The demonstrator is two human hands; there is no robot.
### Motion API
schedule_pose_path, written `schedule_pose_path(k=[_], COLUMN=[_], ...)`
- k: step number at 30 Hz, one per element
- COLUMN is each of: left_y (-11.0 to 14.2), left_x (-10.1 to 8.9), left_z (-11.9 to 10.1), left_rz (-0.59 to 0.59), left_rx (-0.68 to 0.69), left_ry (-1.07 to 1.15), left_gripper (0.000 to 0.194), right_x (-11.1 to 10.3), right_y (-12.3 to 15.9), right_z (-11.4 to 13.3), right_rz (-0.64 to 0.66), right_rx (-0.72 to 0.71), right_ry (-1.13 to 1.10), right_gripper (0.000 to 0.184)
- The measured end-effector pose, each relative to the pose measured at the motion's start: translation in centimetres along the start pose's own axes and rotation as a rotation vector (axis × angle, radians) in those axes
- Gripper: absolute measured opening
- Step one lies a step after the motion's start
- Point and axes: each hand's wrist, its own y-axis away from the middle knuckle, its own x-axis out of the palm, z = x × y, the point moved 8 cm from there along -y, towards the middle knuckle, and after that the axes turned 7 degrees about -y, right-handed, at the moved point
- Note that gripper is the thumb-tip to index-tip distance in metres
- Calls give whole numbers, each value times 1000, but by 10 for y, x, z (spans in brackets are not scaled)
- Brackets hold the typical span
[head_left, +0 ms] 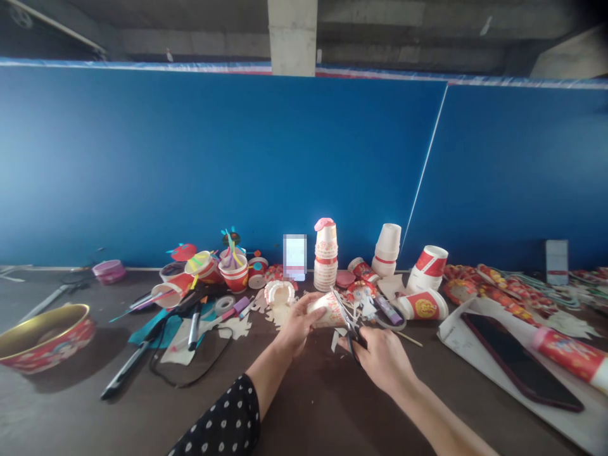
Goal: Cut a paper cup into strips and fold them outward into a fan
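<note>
Our left hand (297, 323) grips a paper cup (327, 310) above the surface (304, 405), and our right hand (382, 358) clamps scissors (350, 329) against it; the hands nearly touch. Paper scraps (280, 311) lie nearby, stacked cups (325, 256) stand behind, and a card (294, 256) is blurred. The dark slab looks like a phone (520, 361).

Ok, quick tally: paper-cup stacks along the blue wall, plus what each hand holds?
Paper-cup stacks: 3
Paper cup in left hand: 1
Scissors in right hand: 1
Total: 5
</note>
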Motion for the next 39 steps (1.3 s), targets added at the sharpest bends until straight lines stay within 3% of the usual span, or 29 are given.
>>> schedule_pose_path(k=[15, 22, 33, 39], left_y=[-1, -4, -7, -6], left_x=[-2, -9, -15, -26], left_z=[-1, 5, 10, 17], left_rz=[-10, -31, -60, -189], left_rx=[-9, -50, -45, -112], left_ry=[49, 79, 87, 11], left_gripper=[38, 44, 46, 48], right_x=[6, 8, -10, -14], right_y=[-1, -5, -4, -3], right_z=[-2, -22, -37, -39], right_rz=[-18, -87, -243, -310], right_rx=[-15, 67, 134, 173], right_ry=[-96, -325, -524, -536], right_gripper=[38, 40, 34, 29])
